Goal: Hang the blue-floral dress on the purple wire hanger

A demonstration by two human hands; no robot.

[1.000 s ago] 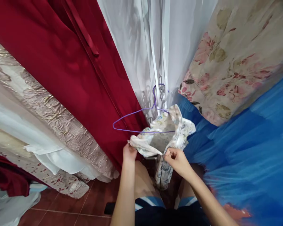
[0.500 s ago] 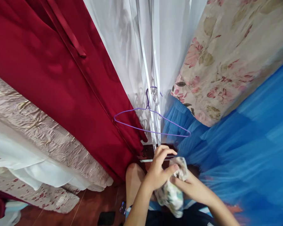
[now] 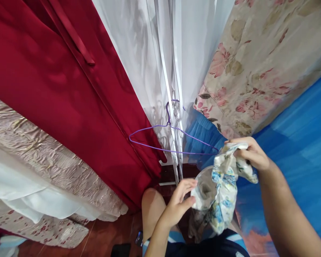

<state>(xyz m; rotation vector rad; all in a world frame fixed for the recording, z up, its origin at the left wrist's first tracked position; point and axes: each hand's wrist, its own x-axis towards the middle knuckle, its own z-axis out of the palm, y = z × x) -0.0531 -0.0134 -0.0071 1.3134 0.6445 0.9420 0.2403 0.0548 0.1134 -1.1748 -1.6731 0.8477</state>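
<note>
A white floral garment (image 3: 226,187) with blue and yellow print hangs bunched between my hands, above my lap. My right hand (image 3: 250,155) grips its upper right part, close to the right end of a purple wire hanger (image 3: 152,145). Lower on the left, my left hand (image 3: 180,200) has its thumb and fingertips at the edge of the pale cloth, which gapes there in a round opening. The hanger is hooked on white straps (image 3: 166,76), and no cloth shows on it. Which part of the garment faces me is unclear.
A red garment (image 3: 69,89) hangs to the left, beside a beige embossed fabric (image 3: 42,142). On the right hang a floral panel (image 3: 246,82) and a blue tulle skirt (image 3: 299,142). A dark flat object (image 3: 120,250) lies on the red tiled floor (image 3: 101,228).
My right hand has risen to the right with the garment, which has unfolded from a small bundle. My left hand has shifted slightly down, from spread fingers to the cloth's edge.
</note>
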